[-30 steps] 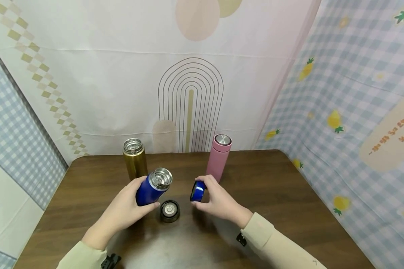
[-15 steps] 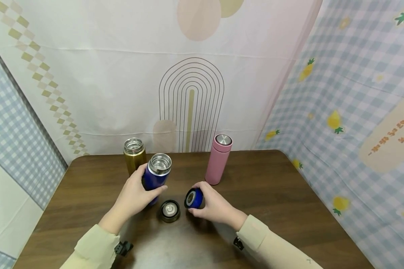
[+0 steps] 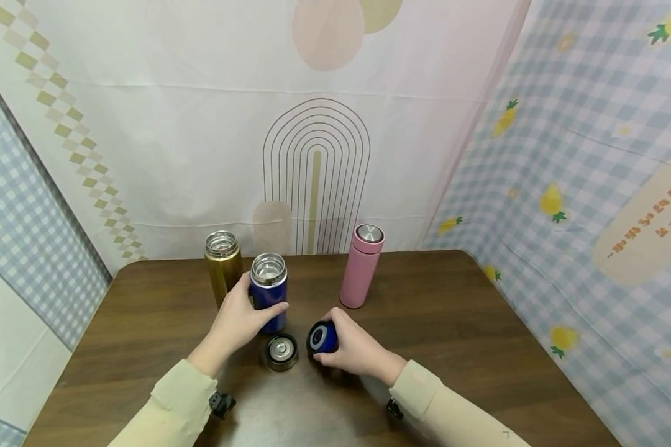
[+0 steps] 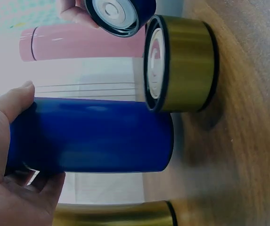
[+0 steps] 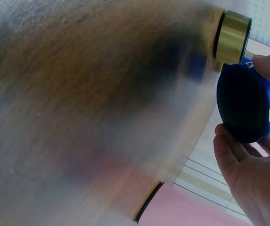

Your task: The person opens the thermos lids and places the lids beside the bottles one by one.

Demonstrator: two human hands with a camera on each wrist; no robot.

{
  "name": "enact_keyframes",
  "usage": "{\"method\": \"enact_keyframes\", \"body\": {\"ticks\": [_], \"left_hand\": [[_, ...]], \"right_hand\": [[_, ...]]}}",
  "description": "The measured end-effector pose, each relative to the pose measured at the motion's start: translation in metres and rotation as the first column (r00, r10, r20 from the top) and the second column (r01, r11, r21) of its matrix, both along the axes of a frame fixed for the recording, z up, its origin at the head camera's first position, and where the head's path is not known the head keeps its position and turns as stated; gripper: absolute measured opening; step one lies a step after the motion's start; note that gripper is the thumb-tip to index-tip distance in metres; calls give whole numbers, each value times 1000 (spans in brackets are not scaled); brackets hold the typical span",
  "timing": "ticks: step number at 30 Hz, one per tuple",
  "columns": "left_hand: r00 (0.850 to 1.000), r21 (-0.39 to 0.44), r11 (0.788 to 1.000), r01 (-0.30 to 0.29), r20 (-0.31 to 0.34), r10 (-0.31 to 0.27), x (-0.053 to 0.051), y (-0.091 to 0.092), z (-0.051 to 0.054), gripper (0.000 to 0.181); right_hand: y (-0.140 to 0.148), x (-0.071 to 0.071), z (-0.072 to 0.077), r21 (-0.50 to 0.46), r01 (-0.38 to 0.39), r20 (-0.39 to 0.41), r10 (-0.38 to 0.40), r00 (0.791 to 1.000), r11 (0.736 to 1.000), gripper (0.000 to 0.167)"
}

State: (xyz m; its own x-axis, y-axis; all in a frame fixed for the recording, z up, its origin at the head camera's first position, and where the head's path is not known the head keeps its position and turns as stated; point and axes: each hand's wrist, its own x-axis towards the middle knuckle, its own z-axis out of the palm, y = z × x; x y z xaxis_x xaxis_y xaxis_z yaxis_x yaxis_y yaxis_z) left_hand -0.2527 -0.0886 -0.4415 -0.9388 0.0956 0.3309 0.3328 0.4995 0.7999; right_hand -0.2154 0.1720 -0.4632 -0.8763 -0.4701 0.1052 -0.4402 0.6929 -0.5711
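My left hand (image 3: 239,323) grips a blue thermos bottle (image 3: 269,297) round its side. The bottle stands upright, its steel mouth uncovered, and its base is at or close to the tabletop. Between the fingers and thumb of my right hand (image 3: 360,349) is a blue bottle lid (image 3: 323,338), tilted so its pale inner side faces left and up. On the table between the hands lies a gold lid (image 4: 189,63) with a black rim, inner side up. The right wrist view shows the dark outer top of the blue lid (image 5: 244,103).
A gold thermos bottle (image 3: 222,264) without a lid stands behind the left hand. Farther right, a pink thermos bottle (image 3: 362,267) stands with its steel-topped lid on. The brown wooden table (image 3: 453,323) ends at a printed cloth (image 3: 201,143) behind.
My left hand has brought the tilted blue bottle upright and slightly back. My right hand has moved a little left and nearer, turning the blue lid so its inner side shows.
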Motion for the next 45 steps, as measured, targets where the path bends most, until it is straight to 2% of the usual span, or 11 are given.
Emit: {"method": "enact_keyframes", "body": {"ticks": [8, 15, 20, 29, 32, 37, 45], "left_hand": [[999, 22, 1000, -1, 49, 0, -4, 4, -4, 78], [997, 10, 1000, -8, 71, 7, -12, 4, -10, 81], [997, 6, 1000, -8, 75, 8, -19, 4, -13, 85], [986, -14, 1000, -11, 165, 13, -31, 3, -8, 85], [983, -7, 1000, -6, 182, 7, -34, 5, -8, 85], [983, 7, 1000, 0, 184, -1, -37, 10, -8, 82], [985, -13, 1000, -7, 174, 9, -45, 13, -10, 83]], "right_hand": [[1, -3, -6, 60, 24, 33, -26, 999, 998, 59], [-1, -5, -6, 156, -6, 16, 4, 1000, 988, 68], [-4, -8, -7, 175, -12, -11, 15, 1000, 984, 65], [-8, -12, -9, 171, -16, -37, 22, 999, 985, 63], [-9, -13, -13, 202, -22, -40, 31, 999, 979, 62], [-9, -13, -18, 245, -33, -41, 44, 998, 969, 62], [-10, -14, -14, 292, -30, -47, 46, 998, 956, 61]]}}
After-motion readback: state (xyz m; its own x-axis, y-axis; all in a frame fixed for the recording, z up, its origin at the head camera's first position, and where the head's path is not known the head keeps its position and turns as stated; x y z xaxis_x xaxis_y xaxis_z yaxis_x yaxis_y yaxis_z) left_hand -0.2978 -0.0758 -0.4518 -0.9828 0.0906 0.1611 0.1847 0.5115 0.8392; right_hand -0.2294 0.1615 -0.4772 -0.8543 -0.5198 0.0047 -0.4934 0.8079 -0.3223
